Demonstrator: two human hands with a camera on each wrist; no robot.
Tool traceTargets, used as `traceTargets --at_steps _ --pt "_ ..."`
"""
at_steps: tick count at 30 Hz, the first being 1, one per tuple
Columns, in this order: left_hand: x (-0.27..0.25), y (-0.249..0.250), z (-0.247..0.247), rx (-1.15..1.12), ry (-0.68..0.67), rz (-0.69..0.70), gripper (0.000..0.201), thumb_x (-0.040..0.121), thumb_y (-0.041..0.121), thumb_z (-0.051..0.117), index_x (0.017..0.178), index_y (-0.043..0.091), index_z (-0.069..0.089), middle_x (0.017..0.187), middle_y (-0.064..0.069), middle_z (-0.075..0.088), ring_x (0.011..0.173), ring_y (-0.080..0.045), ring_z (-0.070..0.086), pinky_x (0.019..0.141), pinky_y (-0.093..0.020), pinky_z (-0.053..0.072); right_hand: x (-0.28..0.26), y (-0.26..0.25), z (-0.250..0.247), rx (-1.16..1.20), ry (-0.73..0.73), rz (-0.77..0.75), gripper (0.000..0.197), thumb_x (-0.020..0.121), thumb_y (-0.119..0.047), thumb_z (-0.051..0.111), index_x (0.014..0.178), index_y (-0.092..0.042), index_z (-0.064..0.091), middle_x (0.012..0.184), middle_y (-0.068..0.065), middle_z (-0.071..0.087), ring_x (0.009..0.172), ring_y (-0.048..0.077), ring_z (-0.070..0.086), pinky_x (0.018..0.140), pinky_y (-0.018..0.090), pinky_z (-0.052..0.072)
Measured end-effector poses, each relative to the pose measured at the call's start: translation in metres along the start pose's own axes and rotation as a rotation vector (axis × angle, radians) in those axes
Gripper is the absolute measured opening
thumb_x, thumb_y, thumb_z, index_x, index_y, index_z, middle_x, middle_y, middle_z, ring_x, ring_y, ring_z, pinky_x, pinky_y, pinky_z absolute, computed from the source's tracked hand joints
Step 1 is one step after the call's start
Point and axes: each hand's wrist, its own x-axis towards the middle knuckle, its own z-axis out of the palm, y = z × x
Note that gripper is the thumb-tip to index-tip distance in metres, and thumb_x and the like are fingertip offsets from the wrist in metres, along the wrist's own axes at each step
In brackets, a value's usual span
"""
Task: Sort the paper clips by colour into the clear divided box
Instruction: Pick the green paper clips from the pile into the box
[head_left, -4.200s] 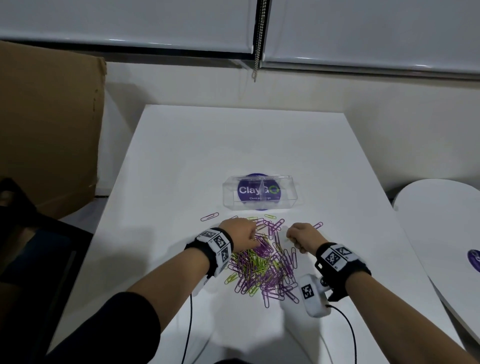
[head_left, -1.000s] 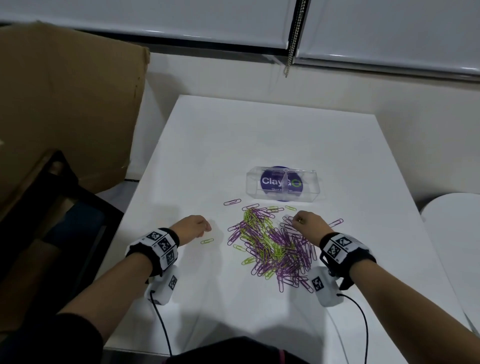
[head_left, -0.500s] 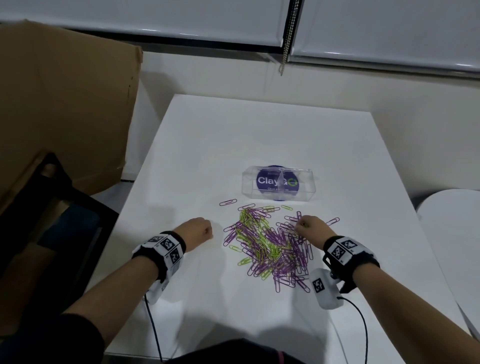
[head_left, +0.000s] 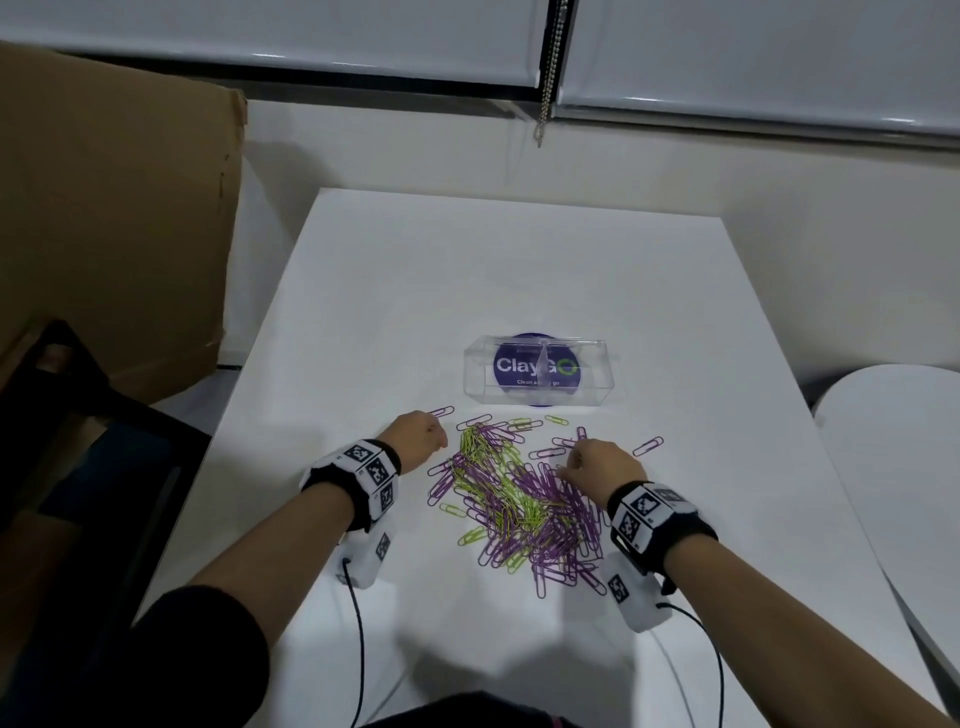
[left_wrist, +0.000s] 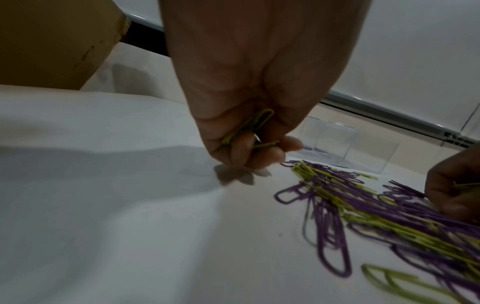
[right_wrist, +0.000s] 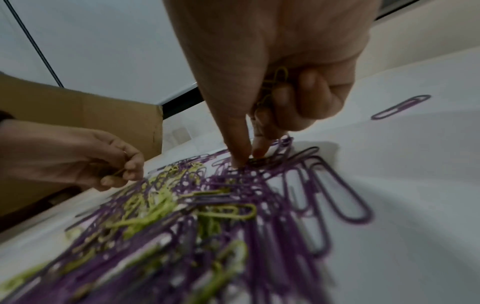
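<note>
A heap of purple and green paper clips (head_left: 519, 499) lies on the white table, in front of the clear divided box (head_left: 537, 376), which stands over a purple round sticker. My left hand (head_left: 421, 436) hovers at the heap's left edge, fingers curled round green clips (left_wrist: 253, 128) in the palm. My right hand (head_left: 597, 462) is on the heap's right side. It holds green clips (right_wrist: 276, 80) in its curled fingers, while thumb and forefinger (right_wrist: 239, 148) touch purple clips below.
Loose purple clips lie apart: one (head_left: 648, 446) right of my right hand, one (head_left: 441, 412) beyond my left. A brown cardboard box (head_left: 114, 208) stands off the table's left side. A round white table (head_left: 893, 467) is on the right.
My left hand picked a lone green clip off the table at the left and has come back to the heap's edge. My right hand stayed on the heap's right side.
</note>
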Motion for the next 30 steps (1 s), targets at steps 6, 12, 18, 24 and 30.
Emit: traceTargets --at_steps 6,12,18,24,30 --pt "0.009 0.016 0.010 0.270 0.004 -0.029 0.053 0.091 0.039 0.052 0.050 0.014 0.031 0.052 -0.002 0.031 0.049 -0.015 0.032 0.050 -0.026 0.022 0.003 0.002 0.001 0.071 -0.040 -0.053 0.013 0.092 -0.020 0.046 0.081 -0.012 0.046 0.088 0.009 0.058 0.079 0.023 0.052 0.069 0.027 0.039" --pt "0.014 0.028 0.019 0.258 0.015 -0.053 0.047 0.085 0.026 0.064 0.053 0.005 0.038 0.050 -0.001 0.030 0.045 -0.014 0.028 0.046 -0.025 0.022 0.007 0.003 -0.005 0.326 0.003 -0.036 0.011 0.090 -0.015 0.046 0.081 -0.008 0.047 0.083 0.009 0.055 0.074 0.021 0.048 0.057 0.026 0.035" --pt "0.013 0.034 0.025 0.323 -0.100 0.003 0.054 0.089 0.024 0.060 0.047 0.014 0.027 0.049 -0.003 0.027 0.044 -0.014 0.026 0.046 -0.023 0.022 0.016 -0.007 -0.011 0.311 -0.057 -0.097 0.021 0.093 -0.012 0.043 0.102 -0.003 0.060 0.077 0.003 0.057 0.070 0.018 0.052 0.059 0.024 0.039" --pt "0.011 0.030 0.007 0.230 -0.082 0.054 0.041 0.095 0.022 0.048 0.056 0.013 0.040 0.056 -0.002 0.041 0.052 -0.014 0.038 0.054 -0.024 0.032 0.020 -0.022 -0.029 0.417 -0.139 -0.103 0.015 0.094 -0.012 0.043 0.088 -0.011 0.057 0.063 -0.001 0.051 0.049 0.010 0.041 0.041 0.014 0.034" --pt "0.014 0.053 -0.031 0.106 -0.021 0.041 0.032 0.099 0.010 0.035 0.126 0.002 0.049 0.090 -0.005 0.064 0.088 -0.022 0.059 0.075 -0.026 0.046 0.054 -0.065 -0.081 0.358 0.113 -0.166 0.022 0.094 -0.013 0.042 0.100 -0.003 0.061 0.092 0.012 0.063 0.074 0.020 0.057 0.065 0.024 0.041"
